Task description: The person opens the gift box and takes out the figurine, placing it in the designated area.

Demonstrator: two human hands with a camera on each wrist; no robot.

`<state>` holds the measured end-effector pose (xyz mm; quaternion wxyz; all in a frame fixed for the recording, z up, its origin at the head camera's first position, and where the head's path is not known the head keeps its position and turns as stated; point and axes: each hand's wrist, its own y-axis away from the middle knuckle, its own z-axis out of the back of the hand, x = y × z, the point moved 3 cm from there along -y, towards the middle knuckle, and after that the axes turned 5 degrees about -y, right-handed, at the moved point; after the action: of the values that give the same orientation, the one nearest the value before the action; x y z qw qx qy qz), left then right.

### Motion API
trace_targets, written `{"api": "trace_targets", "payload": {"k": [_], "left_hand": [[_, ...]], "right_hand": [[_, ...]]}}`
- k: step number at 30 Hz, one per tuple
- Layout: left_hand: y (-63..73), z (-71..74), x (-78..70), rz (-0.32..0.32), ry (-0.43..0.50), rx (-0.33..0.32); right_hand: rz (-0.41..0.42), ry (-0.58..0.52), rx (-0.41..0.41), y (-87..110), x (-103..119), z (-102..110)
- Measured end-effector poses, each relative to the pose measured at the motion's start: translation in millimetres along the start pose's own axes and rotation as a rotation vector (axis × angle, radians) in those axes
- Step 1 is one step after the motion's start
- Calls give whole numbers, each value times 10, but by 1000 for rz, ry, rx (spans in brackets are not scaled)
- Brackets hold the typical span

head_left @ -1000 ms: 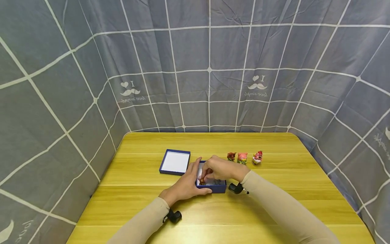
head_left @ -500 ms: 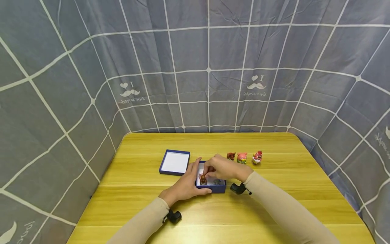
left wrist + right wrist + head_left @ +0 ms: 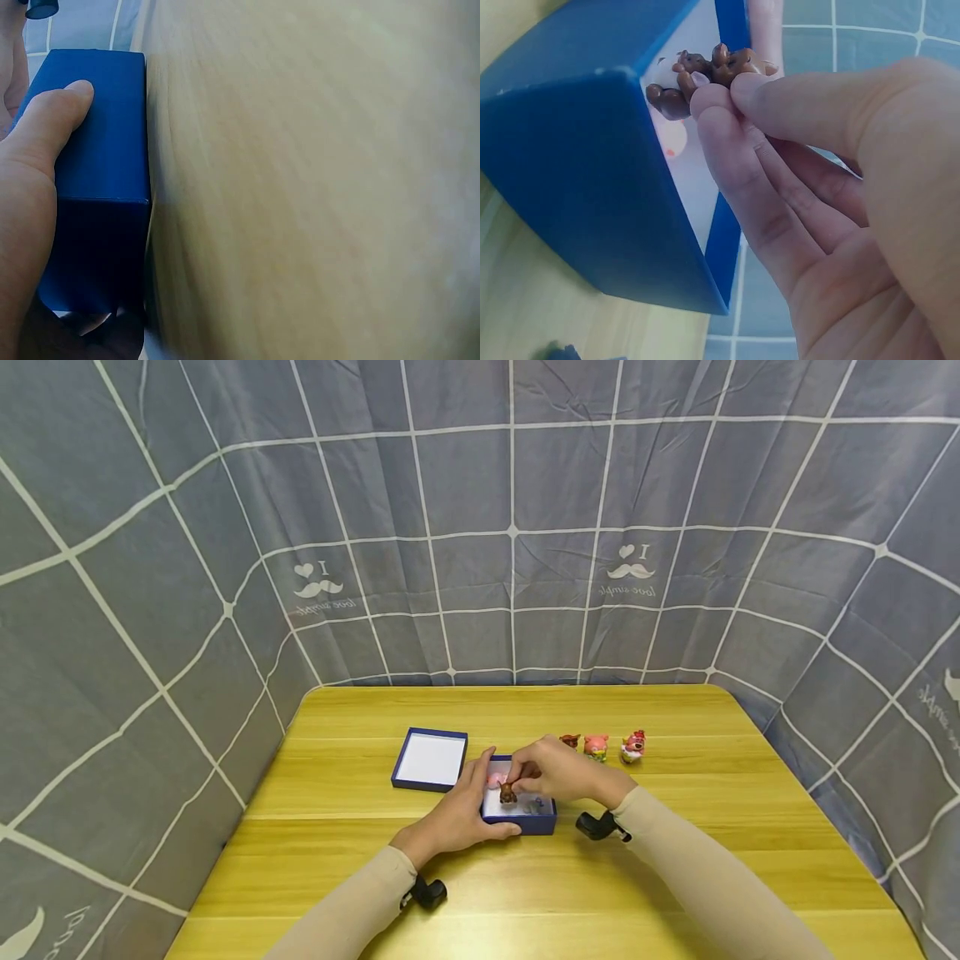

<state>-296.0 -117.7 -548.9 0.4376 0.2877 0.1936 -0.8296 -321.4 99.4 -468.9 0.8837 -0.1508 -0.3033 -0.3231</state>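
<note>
My right hand (image 3: 562, 770) pinches a small brown figurine (image 3: 507, 792) between thumb and fingertips, over the open blue box (image 3: 537, 827). In the right wrist view the glossy brown figurine (image 3: 673, 102) is at the box's mouth. Around the box's left end my left hand (image 3: 456, 815) grips, thumb on the near wall and fingers toward the far side. The left wrist view shows that thumb flat on the blue box (image 3: 105, 150). Inside on the white floor lie a pink figurine (image 3: 495, 780) and a greyish one (image 3: 534, 807), partly hidden.
A shallow blue lid (image 3: 431, 760) with white inside lies left of the box. Behind my right hand stand a brown figurine (image 3: 570, 741), partly covered, a pink pig figurine (image 3: 596, 747) and a pink-and-red figurine (image 3: 633, 747). A grey checked curtain (image 3: 480, 568) surrounds the wooden table (image 3: 480, 893).
My right hand has moved slightly right, taking the brown figurine from the box's left corner toward its middle. The pink figurine inside has come into view. My left hand stays on the box.
</note>
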Motion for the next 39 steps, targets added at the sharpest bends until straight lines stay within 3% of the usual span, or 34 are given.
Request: {"api": "trace_targets", "payload": {"k": [9,17,39], "left_hand": [[-3,8,-3,-3,-18,-15],[0,7,-5,0,-17,-7],[-10,2,-7,8,-30,-10]], "right_hand": [[-2,25,-70,105,7,101],[-19,-60,-112,214,-1,194],[-26,-13,-213,526,-27,428]]}}
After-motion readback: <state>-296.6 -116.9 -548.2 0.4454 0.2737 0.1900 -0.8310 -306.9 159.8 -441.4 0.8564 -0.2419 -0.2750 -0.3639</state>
